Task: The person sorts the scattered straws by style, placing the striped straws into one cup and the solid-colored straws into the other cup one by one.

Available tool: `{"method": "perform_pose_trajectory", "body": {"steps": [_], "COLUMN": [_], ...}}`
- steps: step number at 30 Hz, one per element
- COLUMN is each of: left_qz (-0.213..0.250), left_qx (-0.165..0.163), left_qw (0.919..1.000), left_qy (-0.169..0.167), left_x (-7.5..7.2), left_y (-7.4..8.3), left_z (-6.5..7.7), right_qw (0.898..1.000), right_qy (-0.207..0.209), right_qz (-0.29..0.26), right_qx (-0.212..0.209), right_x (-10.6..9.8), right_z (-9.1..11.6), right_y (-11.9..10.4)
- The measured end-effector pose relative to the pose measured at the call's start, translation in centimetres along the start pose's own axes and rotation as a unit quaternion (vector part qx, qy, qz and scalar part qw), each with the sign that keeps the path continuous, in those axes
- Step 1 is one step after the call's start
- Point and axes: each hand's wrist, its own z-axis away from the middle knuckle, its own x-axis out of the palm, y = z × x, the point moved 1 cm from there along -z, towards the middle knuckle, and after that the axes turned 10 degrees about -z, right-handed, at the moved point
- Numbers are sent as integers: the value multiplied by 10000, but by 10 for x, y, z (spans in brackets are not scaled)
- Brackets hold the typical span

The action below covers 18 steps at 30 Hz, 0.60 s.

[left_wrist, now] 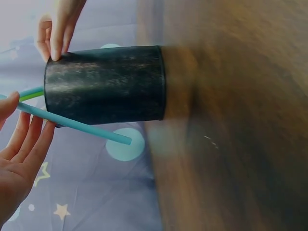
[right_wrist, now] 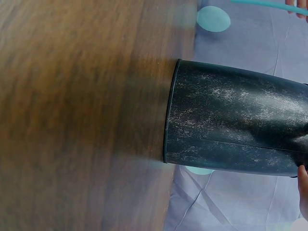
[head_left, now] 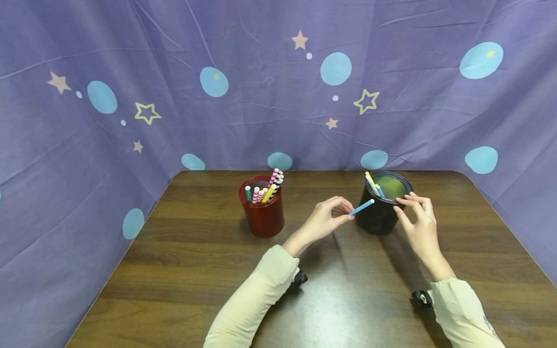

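Observation:
My left hand [head_left: 327, 216] pinches a plain blue straw [head_left: 362, 207] between thumb and fingers. The straw slants in front of a black can [head_left: 375, 217], its white-tipped end near the rim; in the left wrist view it crosses beside the can's mouth. At the can's right side my right hand [head_left: 419, 224] holds the rim, thumb lower on the outside and fingertips at the top edge. Inside the can lean a few plain straws [head_left: 371, 182], yellow, white and blue. The upright can's dark, scuffed wall [right_wrist: 231, 118] fills much of the right wrist view.
To the left stands a red can [head_left: 265, 220] with several patterned straws [head_left: 271, 191], striped or dotted in pink, black, yellow and green. Both cans stand toward the back of the brown wooden table [head_left: 196, 270]. Behind it hangs a purple curtain [head_left: 261, 121] with stars and dots.

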Motion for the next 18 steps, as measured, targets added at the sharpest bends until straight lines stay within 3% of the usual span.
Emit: {"method": "perform_pose_trajectory", "body": {"steps": [13,18], "left_qz": [333,437], "left_qx": [-91,-165], "left_qw": [9982,9964], "left_qy": [491,713], "left_x": [-9,-22], "left_y": [17,41], "left_z": [-12,-15], "right_qw": [10000,10000], "right_qy": [12,25], "right_qz": [-66,-71], "right_qx": [-6,-20], "right_x": [0,0], "right_z": [1,0], "right_y": [1,1]}}
